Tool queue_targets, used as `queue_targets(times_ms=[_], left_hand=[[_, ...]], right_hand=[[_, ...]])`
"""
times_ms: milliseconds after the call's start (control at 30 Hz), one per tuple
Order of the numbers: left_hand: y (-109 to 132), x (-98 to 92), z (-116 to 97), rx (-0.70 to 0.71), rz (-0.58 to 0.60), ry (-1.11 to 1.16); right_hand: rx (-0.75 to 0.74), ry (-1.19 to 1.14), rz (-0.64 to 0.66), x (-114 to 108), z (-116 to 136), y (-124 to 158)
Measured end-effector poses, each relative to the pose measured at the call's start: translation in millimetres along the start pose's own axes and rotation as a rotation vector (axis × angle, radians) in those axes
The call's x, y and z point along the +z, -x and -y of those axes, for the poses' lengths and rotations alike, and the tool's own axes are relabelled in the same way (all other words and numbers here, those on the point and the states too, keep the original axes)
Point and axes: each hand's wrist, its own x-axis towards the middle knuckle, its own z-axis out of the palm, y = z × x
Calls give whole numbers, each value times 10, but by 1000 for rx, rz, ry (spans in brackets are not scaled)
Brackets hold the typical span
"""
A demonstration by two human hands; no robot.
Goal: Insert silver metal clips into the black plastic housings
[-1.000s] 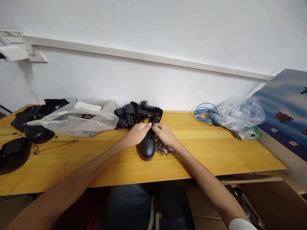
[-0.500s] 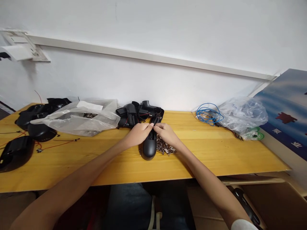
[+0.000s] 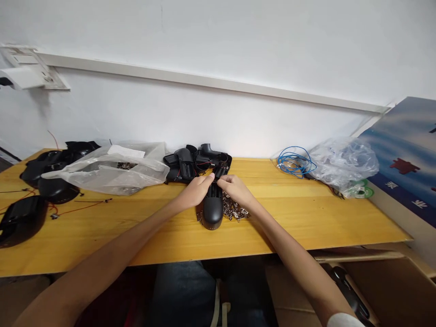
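Observation:
A black plastic housing [image 3: 213, 212] with a rounded near end and an open slotted hollow lies lengthwise in front of me on the table. My left hand [image 3: 195, 191] is closed around its left side, with the thumb up by the hollow. From the right, my right hand [image 3: 235, 190] is closed in a pinch over the housing's upper part; whatever sits between its fingertips is too small to make out. Beside the housing, partly under my right hand, lies a pile of small shiny metal pieces [image 3: 235, 210].
More black housings [image 3: 185, 161] with thin wires stand behind my hands, and others [image 3: 57, 188] lie at the left. A plastic bag [image 3: 112, 175] holds small metal parts. Blue wire [image 3: 296, 161] and a clear bag [image 3: 345, 163] lie at the right. An open carton [image 3: 384, 286] stands below the table edge.
My thumbs have moved slightly apart, the left one now a little higher than the right fingertips. The housing's near end has shifted very slightly to the right.

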Motion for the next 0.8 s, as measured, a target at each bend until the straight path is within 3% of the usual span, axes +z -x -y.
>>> queue_targets(times_ms=[200,367,500,667,800], left_hand=[[-35,-6,12,27,-2,106],[-63,54,15,-181,-38,418],[-76,47,11,-368,-19,762],[-121,-69,0,-366,20,1009],[-140,-108,-18,-376,3,1129]], right_hand=[[3,-37,-3,-19,-14,-7],[-4,-112,4,-14,-45,-22],[-61,-171,-78,6,-94,-61],[-222,-322,-182,11,-154,-92],[-291,-290,-143,27,-112,-43]])
